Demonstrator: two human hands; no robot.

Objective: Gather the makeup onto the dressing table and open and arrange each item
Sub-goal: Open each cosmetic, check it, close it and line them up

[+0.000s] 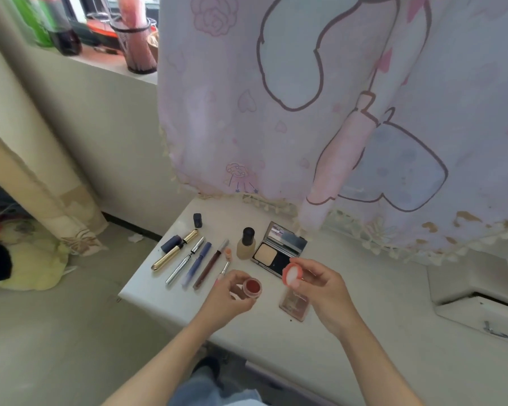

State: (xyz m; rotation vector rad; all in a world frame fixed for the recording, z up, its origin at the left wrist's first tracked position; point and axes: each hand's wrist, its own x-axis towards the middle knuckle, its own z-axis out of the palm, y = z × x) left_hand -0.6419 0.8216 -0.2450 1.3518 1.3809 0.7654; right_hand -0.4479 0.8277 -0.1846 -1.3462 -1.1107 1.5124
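The small pot of red cream (252, 287) stood open above the desk's (370, 306) front edge, held by the left hand (225, 293), whose grip was clamped round its sides with fingers and thumb. Just to its right, the right hand (324, 288) held the coral lid (291, 275) tilted, white inside showing, its grip pinched on the lid's rim. Partly under that hand a pinkish palette (294, 306) lay flat on the desk.

Behind the hands an open powder compact (277, 252) lay with its mirror raised towards the curtain, and just left of it a foundation bottle (246, 244) stood upright with a dark cap on. Further left, a row lay side by side on a slant: a small brush (225, 266), a dark red pencil (211, 263), a blue pen (196, 263), a silver wand (185, 260) and a gold tube (175, 251). A dark blue cap (198, 219) stood near the desk's far left corner. A pink patterned curtain (335, 98) hung over the desk's back edge.
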